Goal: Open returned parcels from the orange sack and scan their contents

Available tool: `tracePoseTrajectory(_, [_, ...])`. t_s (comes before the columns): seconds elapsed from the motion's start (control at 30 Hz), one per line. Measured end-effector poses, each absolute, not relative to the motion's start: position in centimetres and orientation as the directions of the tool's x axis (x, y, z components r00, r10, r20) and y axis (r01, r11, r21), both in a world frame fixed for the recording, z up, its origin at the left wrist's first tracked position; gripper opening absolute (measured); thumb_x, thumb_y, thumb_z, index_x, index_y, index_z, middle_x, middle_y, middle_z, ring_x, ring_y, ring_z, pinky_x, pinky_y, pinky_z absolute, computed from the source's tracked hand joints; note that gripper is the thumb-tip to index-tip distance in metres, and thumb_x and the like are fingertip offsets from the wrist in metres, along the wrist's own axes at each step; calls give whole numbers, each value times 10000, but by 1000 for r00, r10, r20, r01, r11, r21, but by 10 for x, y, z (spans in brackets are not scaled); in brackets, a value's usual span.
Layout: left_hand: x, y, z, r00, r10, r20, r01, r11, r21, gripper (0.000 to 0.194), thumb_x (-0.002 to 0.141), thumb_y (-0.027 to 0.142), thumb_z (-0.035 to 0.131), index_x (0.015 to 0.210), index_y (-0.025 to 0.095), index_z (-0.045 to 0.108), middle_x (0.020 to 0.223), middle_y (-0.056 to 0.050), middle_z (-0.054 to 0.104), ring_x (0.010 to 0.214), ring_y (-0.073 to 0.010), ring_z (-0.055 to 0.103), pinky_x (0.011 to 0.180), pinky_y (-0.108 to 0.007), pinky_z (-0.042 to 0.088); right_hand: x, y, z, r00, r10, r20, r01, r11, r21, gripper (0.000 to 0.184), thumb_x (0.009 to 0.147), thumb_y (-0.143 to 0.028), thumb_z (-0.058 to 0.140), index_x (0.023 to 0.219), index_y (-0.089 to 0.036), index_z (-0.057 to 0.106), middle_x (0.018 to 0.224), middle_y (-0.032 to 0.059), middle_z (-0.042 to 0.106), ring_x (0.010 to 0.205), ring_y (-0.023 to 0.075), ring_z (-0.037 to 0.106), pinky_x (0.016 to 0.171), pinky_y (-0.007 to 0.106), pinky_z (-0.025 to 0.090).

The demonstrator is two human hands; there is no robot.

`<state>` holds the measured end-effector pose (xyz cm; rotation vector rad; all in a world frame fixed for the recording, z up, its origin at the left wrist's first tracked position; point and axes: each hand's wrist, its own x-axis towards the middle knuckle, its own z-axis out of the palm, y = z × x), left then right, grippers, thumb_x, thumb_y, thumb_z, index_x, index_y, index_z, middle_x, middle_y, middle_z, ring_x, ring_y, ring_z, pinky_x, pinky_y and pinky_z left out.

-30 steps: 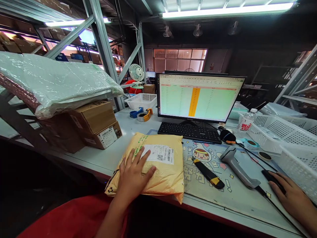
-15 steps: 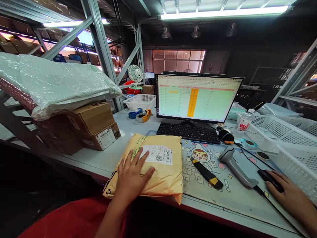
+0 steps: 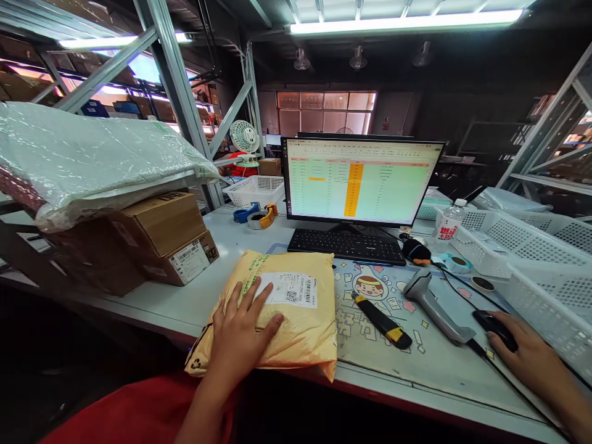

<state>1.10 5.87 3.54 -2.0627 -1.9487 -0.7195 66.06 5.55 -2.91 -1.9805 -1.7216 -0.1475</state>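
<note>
The hands are apart: the left hand (image 3: 238,339) lies flat, fingers spread, on a puffy yellow plastic mailer (image 3: 298,336) at the near edge of a white desk (image 3: 164,308); the right hand (image 3: 525,351), at the mailer's three o'clock, clasps a black computer mouse (image 3: 494,328). Between them lies a grey handheld scanner (image 3: 437,311). Brown cardboard boxes (image 3: 160,231) sit at ten o'clock, a black-framed monitor (image 3: 314,197) at one.
</note>
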Motion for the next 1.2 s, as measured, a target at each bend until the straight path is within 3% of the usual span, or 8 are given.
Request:
tracePoseTrajectory(0.2, [12,58,38,14,851,524,979,-118,165,550,1045,533,486,1530,302,602,1674,-58,476,1571,-428,356,1235,-707,275,662,57,-34,168,885,435,959,-44,-280,553,916,-606,491,1353,-299,634,1455,153,627,1328,405,634,1102,539,516])
tracePoseTrajectory(0.3, [14,49,44,165,831,532,963,-252,95,575,1027,581,540,1521,296,609,1663,-73,492,1583,-413,345,1268,-691,241,660,58,-33,163,881,444,959,-37,-279,530,915,-607,487,1326,-305,633,1411,153,643,1324,408,636,1098,546,517])
tracePoseTrajectory(0.47, [23,27,50,485,779,397,852,-524,-13,957,810,711,803,1625,342,464,1751,-81,333,1618,-401,291,1306,-625,240,660,54,-24,114,883,456,977,-15,-214,570,969,-614,443,1349,-220,605,1425,200,632,1356,395,605,1172,496,456])
tracePoseTrajectory(0.63, [51,22,55,521,753,401,838,-542,-72,786,902,415,808,1609,296,485,1743,-94,352,1641,-383,243,1334,-617,180,622,56,9,30,772,635,994,44,-101,595,1014,-580,422,1313,-116,646,1403,245,646,1367,375,586,1211,473,409])
tracePoseTrajectory(0.77, [80,36,59,552,751,362,816,-577,-48,580,916,289,766,1469,189,625,1595,-134,566,1541,-369,447,1314,-575,283,547,65,38,-72,739,669,968,214,-132,530,1023,-533,461,1285,-121,668,1370,215,669,1344,342,598,1192,479,439])
tracePoseTrajectory(0.93, [66,52,93,293,759,581,857,-477,192,250,967,202,625,1161,163,778,1181,-102,799,1120,-280,735,1160,-461,486,491,71,52,-63,779,624,935,264,-236,505,998,-510,490,1269,-131,685,1308,196,700,1245,360,645,1095,531,511])
tracePoseTrajectory(1.1, [7,39,153,-308,561,769,700,-413,582,255,998,398,670,969,167,777,847,-11,739,760,-175,650,744,-297,517,458,76,47,-83,893,442,895,262,-361,566,1004,-591,514,1338,-163,676,1278,165,736,1103,330,719,991,491,575])
tracePoseTrajectory(1.2, [-21,38,167,-544,437,716,541,-469,698,372,989,484,680,928,121,725,781,8,652,700,-125,559,684,-260,455,418,81,34,-208,939,273,916,285,-283,660,990,-605,573,1481,-164,588,1367,187,700,1187,363,694,1010,500,565])
